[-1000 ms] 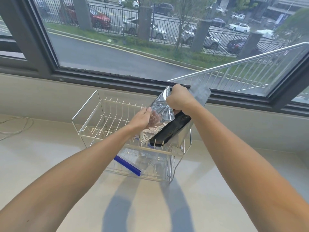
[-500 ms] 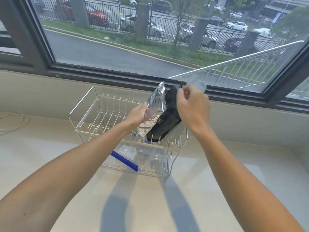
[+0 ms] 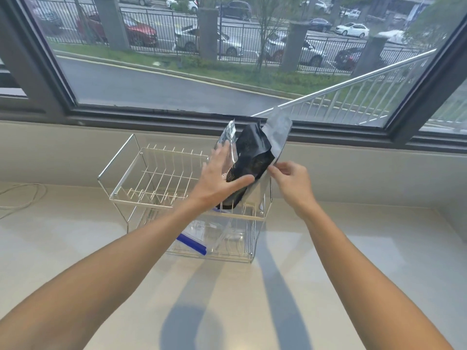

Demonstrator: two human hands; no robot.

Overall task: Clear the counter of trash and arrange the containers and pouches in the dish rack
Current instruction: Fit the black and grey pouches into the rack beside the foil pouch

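Note:
A two-tier wire dish rack [image 3: 141, 157] stands on the pale counter under the window. Three pouches lean upright in its top tier at the right end: a shiny foil pouch [image 3: 227, 137], a black pouch [image 3: 255, 152] and a matte silver pouch [image 3: 278, 132]. My left hand [image 3: 219, 180] lies flat, fingers spread, against the foil and black pouches. My right hand [image 3: 290, 178] pinches the lower edge of the silver pouch with its fingertips. On the lower tier lie a clear container [image 3: 227, 231] and a zip bag with a blue strip [image 3: 192, 245].
A white cable [image 3: 22, 195] curls on the counter at the far left. The wall and dark window frame [image 3: 177, 117] rise right behind the rack. Bare counter [image 3: 353, 248] stretches in front and to the right.
The pouches have settled more upright in the rack. My left hand opened flat against them. My right hand dropped from the top of the silver pouch to its lower edge.

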